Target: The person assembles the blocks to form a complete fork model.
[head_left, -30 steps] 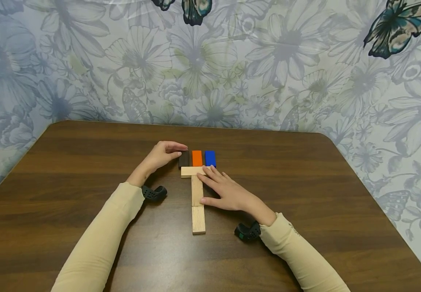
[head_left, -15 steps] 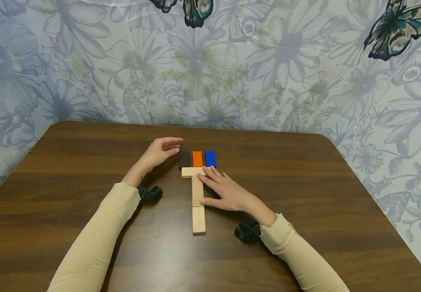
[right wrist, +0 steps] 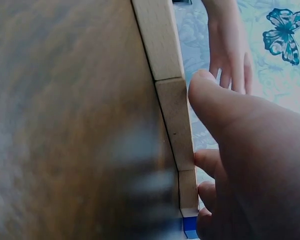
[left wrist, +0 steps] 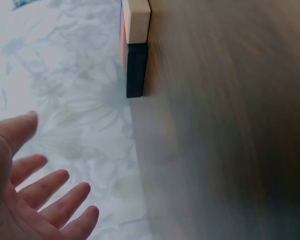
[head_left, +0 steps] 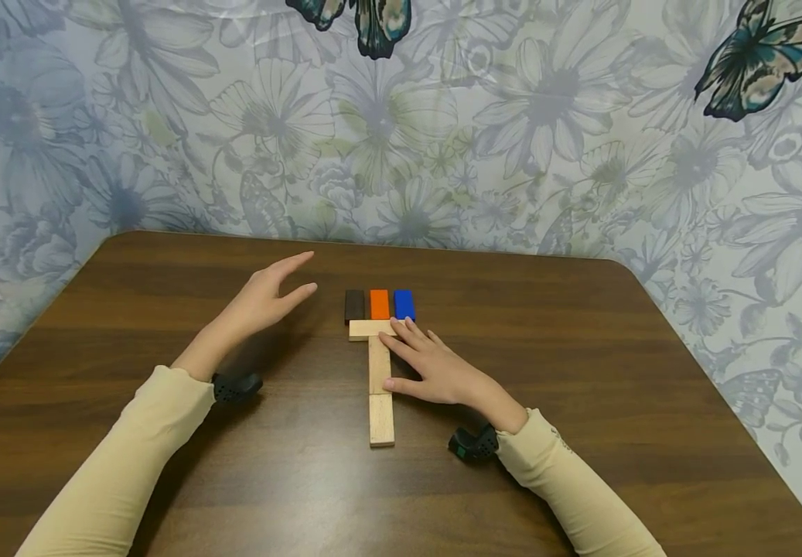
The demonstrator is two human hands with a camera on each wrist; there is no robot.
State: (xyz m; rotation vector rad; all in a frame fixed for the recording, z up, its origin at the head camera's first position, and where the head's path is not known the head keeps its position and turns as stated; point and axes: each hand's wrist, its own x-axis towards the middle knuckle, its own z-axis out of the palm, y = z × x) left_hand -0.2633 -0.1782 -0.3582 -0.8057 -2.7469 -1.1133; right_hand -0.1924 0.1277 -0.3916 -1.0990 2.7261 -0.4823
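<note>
Three coloured blocks stand side by side on the table: a black block [head_left: 355,306], an orange block [head_left: 379,304] and a blue block [head_left: 404,303]. Against their near ends lies a plain wooden block [head_left: 367,330] set crosswise. Two more wooden blocks, an upper one [head_left: 378,363] and a lower one [head_left: 382,420], run end to end toward the person, forming a T. My right hand [head_left: 435,367] rests with spread fingers on the crosswise block and the upper stem block. My left hand [head_left: 254,302] hovers left of the black block, fingers extended, holding nothing.
The brown wooden table [head_left: 547,325] reaches back to a wall with flower and butterfly print [head_left: 401,131]. Each wrist wears a dark strapped device, one on the left [head_left: 237,387] and one on the right [head_left: 473,443].
My left hand has let go of the black block and drawn away to the left, its fingers spreading. The right hand keeps its place, and the blocks keep their arrangement.
</note>
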